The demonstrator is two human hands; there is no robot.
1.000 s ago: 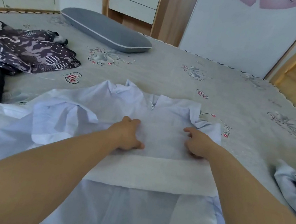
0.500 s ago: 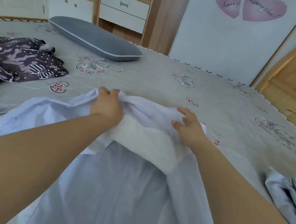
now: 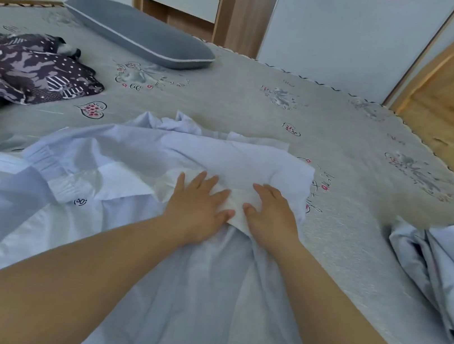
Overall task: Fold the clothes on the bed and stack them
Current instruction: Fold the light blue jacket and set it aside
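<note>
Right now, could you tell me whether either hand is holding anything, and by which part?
Nothing is gripped. The left hand and right hand lie flat, fingers straight, pressing the folded middle of the light blue garment.

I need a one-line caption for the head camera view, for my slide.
Both hands, left hand and right hand, press flat on a pale blue shirt spread over the grey bed.

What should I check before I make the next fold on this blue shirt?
1. Both hands flat on the fold: left hand, right hand - ok.
2. Light blue shirt smooth: wrinkled near the collar - not ok.
3. Sleeve tucked in: spread out to the left - not ok.
4. Space on the bed beyond the shirt - ok.
5. Underside lying flat - cannot tell.
</note>
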